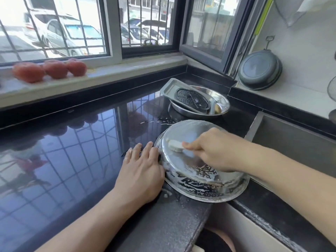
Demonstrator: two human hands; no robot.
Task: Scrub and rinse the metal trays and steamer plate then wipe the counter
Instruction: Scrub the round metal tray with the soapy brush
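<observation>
Tray (200, 177) flipped upside down on counter (72, 160) right by sink (291, 142), so you get at soapy underside and rinse is one slide away. Left hand (143, 171) flat, fingers straight, braced against rim so tray doesn't skate on wet stone. Right hand (212, 150) curled round sponge (175, 146), pressing it on tray base. Second tray (221, 104) with steamer plate (191, 98) parked behind, out of scrubbing room, looks like still waiting its turn

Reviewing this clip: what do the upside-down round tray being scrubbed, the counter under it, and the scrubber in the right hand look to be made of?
Round tray: polished metal, likely stainless steel; mirror-like, soapy film on it.
Counter: glossy black stone or a stone-like slab; it reflects the window bars sharply.
Scrubber: pale, soft-looking, probably sponge; partly hidden by the right hand, so uncertain.
</observation>
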